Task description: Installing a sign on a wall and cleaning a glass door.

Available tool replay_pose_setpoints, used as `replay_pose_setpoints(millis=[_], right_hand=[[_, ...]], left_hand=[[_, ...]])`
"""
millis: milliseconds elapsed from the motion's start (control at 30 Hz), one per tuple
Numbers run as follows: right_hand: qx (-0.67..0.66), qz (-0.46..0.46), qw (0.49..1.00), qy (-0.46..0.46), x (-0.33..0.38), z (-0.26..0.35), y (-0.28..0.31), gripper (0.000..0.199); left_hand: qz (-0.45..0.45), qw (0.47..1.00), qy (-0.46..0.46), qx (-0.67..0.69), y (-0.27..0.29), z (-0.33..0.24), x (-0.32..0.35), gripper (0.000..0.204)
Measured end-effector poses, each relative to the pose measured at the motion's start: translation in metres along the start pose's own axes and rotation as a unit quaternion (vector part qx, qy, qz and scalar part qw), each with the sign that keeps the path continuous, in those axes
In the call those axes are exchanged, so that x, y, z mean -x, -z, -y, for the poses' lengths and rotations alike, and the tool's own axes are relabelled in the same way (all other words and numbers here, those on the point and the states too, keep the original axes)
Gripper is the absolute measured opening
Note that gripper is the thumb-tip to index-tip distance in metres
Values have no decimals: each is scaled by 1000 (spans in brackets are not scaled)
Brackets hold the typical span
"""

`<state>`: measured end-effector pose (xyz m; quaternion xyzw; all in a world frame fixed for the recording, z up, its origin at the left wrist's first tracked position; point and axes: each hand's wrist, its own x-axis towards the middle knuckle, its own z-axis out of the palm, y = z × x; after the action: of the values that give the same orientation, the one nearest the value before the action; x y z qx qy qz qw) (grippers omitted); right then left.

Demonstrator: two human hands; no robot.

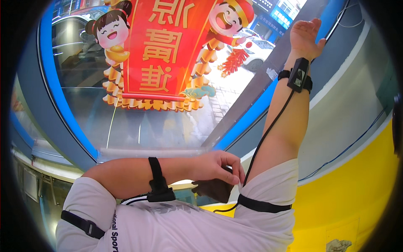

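My right arm is stretched up and away, and my right hand is open at the grey window frame, its thumb apart from the fingers and nothing seen in it. Whether it touches the frame I cannot tell. Across my chest lies my left forearm. My left hand is closed, fingers curled beside my right sleeve, on a dark brown cloth-like thing that hangs below the palm and shows between thumb and fingers. The fingertips are close to the sleeve; contact is unclear.
Before me is a large window with blue-edged frames and a red festive sticker on the glass. Cars stand outside. At right is a white and yellow wall with a blue cable. Black sensor straps and a cable run along my arms.
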<state>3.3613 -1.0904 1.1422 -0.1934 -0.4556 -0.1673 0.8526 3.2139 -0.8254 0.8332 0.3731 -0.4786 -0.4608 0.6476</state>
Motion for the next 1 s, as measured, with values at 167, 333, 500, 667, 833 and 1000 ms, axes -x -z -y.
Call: replay_pose_setpoints(millis=[167,333,500,667,833,1000], right_hand=[[-5,-13,1000,12,-4,3,5,64],[17,-21,999,27,-2,-1,11,63],[-4,-39,999,35,2,1,8,63],[0,-50,998,46,0,17,6,64],[20,-19,997,69,-2,30,3,65],[27,-19,998,62,-1,31,-3,67]], left_hand=[[70,979,3,-189,-14,-27,-4,12],[109,957,95,-251,-11,-30,-7,20],[86,963,-8,-254,-6,-16,-9,15],[-53,979,-46,-190,5,-8,-14,10],[41,999,28,-12,-1,-9,-10,16],[100,980,119,-122,-15,-32,-8,24]])
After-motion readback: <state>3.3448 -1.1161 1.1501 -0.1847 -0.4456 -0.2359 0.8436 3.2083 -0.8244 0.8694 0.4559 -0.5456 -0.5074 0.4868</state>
